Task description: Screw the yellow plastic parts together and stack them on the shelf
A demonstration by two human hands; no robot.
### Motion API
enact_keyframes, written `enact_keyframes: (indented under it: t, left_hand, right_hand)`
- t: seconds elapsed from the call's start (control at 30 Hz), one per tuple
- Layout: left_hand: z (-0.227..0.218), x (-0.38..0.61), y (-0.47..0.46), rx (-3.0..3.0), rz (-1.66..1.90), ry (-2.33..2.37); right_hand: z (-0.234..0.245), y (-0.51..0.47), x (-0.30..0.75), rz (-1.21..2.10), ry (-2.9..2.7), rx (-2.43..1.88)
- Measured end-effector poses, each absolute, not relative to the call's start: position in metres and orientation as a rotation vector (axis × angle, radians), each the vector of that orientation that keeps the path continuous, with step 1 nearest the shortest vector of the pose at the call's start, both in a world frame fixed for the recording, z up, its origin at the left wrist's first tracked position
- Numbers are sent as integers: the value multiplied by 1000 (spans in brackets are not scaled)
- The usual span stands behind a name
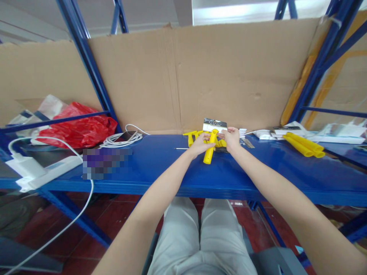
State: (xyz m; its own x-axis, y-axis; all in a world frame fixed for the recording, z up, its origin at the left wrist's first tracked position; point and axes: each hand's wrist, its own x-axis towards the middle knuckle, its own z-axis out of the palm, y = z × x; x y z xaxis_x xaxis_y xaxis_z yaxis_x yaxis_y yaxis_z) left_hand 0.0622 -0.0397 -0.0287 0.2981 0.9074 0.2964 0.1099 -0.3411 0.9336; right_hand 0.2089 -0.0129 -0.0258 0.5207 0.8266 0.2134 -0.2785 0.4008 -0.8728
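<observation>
A yellow plastic T-shaped handle (210, 153) is tilted over the blue shelf, its lower end toward me. My left hand (200, 145) has its fingers closed around the upper part of the handle. Just to the right, the fingers of my right hand (231, 139) are pinched together close to the handle's top; whatever they hold is too small to tell. More yellow plastic pieces (190, 137) lie behind and beside my hands, partly covered by them. Beyond them stands a black and white printed card or box (214, 125).
Yellow tubes (304, 145) and white packets (289, 130) lie at right. On the left are a red plastic bag (82, 124), a coiled white cable (122, 140) and a white power strip (54, 173). A cardboard sheet (229, 72) walls the back of the blue shelf (155, 164).
</observation>
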Motion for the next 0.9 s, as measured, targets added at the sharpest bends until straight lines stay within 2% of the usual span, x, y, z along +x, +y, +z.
enact_keyframes:
  t: [0.47,0.57,0.73,0.8,0.9]
  left_hand:
    - [-24,62,-47,1503,1145,828]
    - [-21,63,-51,1482,1169,878]
    - [-16,62,-53,1443,1198,1017]
    - [-15,61,-53,1441,1204,1049]
    - [-16,62,-54,1470,1196,1040]
  right_hand:
    - [-32,-16,203,910,-938,-949]
    - [-33,-15,207,707,-1122,-1042]
    - [-32,-19,213,73,-1476,-1120]
    - [-31,-22,210,57,-1568,-1152]
    - [-31,-25,202,239,-1680,-1165]
